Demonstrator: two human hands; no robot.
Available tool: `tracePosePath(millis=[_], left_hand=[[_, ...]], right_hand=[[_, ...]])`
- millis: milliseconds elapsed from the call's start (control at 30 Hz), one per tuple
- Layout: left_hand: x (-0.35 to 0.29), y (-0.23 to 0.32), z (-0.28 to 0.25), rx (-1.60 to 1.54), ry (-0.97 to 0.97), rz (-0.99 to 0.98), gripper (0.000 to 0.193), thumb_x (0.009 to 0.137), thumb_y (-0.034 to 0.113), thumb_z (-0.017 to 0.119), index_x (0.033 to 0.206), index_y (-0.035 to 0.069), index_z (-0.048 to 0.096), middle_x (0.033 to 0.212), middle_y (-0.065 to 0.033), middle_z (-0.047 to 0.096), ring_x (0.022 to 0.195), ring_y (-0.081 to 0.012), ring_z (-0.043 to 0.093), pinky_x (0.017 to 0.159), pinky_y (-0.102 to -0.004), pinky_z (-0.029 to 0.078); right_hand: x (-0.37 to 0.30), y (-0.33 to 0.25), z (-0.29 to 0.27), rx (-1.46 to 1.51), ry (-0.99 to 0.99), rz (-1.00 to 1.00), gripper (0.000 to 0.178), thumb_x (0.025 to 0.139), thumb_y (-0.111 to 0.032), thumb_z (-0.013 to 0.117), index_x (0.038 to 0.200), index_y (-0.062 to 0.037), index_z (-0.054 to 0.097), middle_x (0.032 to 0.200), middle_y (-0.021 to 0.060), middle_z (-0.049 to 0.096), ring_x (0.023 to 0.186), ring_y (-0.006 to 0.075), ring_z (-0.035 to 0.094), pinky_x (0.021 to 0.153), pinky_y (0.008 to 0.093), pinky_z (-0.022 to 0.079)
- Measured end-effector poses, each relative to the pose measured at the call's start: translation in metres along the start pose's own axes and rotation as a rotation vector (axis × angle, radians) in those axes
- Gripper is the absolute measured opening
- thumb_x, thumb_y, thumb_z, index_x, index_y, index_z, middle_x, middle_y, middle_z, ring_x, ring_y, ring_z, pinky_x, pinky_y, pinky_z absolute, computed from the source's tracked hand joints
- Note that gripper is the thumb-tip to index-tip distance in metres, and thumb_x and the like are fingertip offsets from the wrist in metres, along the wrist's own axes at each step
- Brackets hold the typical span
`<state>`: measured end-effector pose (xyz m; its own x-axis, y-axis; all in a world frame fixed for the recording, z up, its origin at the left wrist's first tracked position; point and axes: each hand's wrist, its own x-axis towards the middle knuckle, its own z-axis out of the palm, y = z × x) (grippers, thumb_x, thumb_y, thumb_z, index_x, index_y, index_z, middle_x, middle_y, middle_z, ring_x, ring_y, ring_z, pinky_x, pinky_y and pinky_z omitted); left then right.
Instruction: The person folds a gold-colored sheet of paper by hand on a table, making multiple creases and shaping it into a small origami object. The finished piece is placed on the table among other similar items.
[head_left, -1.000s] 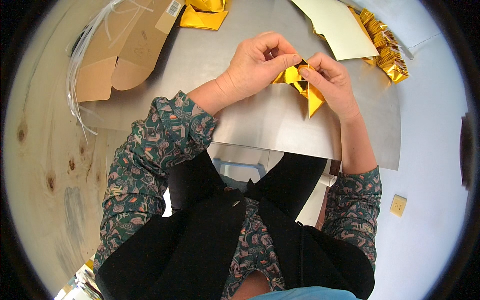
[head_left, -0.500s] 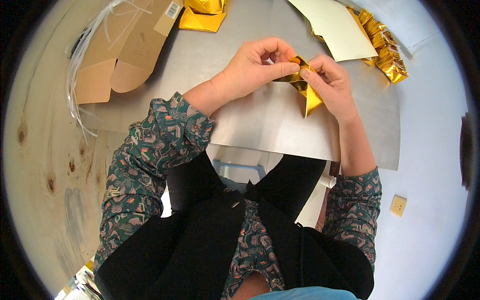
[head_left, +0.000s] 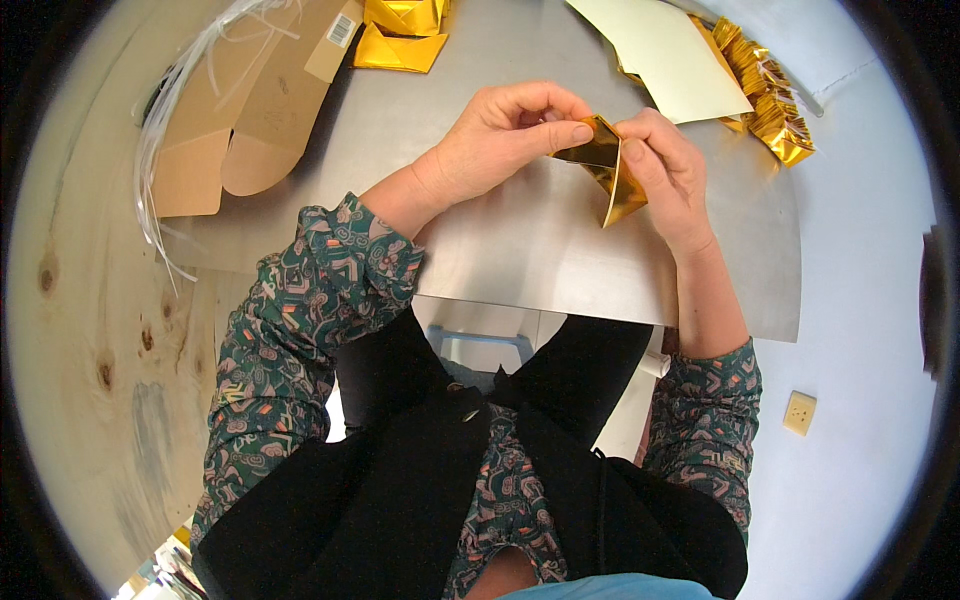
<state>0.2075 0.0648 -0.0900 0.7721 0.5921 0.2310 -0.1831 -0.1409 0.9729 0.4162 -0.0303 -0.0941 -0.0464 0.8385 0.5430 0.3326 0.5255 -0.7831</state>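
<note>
A partly folded sheet of shiny gold foil paper (head_left: 622, 196) is held up over the metal tabletop between both my hands. My left hand (head_left: 515, 130) pinches its left edge between thumb and fingers. On the other side my right hand (head_left: 668, 170) grips the right edge, the thumb lying along the fold. A pointed flap hangs down below the hands, and a dark hollow shows between the folded layers. The fingertips behind the paper are hidden.
Folded gold foil pieces (head_left: 400, 50) lie at the far left beside an open cardboard box (head_left: 245, 120) with white plastic strips (head_left: 150, 190). At the far right, a stack of pale sheets (head_left: 675, 65) touches a row of folded gold pieces (head_left: 770, 100). The metal table (head_left: 520, 255) ends near my lap.
My thumbs have moved apart along the gold foil paper, exposing more of its inner fold. Both hands still hold it at nearly the same place.
</note>
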Motion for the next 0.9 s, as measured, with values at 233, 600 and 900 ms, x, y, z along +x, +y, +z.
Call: tracePosePath(millis=[233, 600, 900], left_hand=[[-0.001, 0.005, -0.002, 0.042, -0.030, -0.023, 0.017, 0.097, 0.013, 0.070, 0.112, 0.006, 0.072, 0.102, -0.0001, 0.072, 0.094, -0.0074, 0.064, 0.084, -0.0224, 0.053], [0.000, 0.009, -0.002, 0.011, -0.098, -0.059, 0.020, 0.096, 0.012, 0.071, 0.115, 0.006, 0.069, 0.101, -0.0016, 0.074, 0.094, -0.0079, 0.069, 0.084, -0.0227, 0.055], [0.000, 0.008, -0.004, -0.014, -0.147, -0.056, 0.018, 0.096, 0.010, 0.071, 0.113, 0.006, 0.069, 0.099, -0.0014, 0.074, 0.092, -0.0067, 0.068, 0.083, -0.0213, 0.054]], right_hand=[[0.000, 0.002, -0.006, 0.267, -0.041, 0.156, 0.018, 0.100, -0.017, 0.063, 0.103, -0.0013, 0.069, 0.095, -0.0004, 0.064, 0.088, 0.0080, 0.056, 0.082, 0.0240, 0.046], [0.001, 0.004, -0.012, 0.394, -0.147, 0.244, 0.021, 0.098, -0.019, 0.069, 0.109, -0.0021, 0.068, 0.096, 0.0004, 0.067, 0.088, 0.0087, 0.061, 0.082, 0.0236, 0.051], [0.002, 0.002, -0.012, 0.424, -0.201, 0.264, 0.019, 0.096, -0.020, 0.069, 0.105, -0.0043, 0.069, 0.093, -0.0014, 0.065, 0.085, 0.0072, 0.059, 0.080, 0.0226, 0.050]])
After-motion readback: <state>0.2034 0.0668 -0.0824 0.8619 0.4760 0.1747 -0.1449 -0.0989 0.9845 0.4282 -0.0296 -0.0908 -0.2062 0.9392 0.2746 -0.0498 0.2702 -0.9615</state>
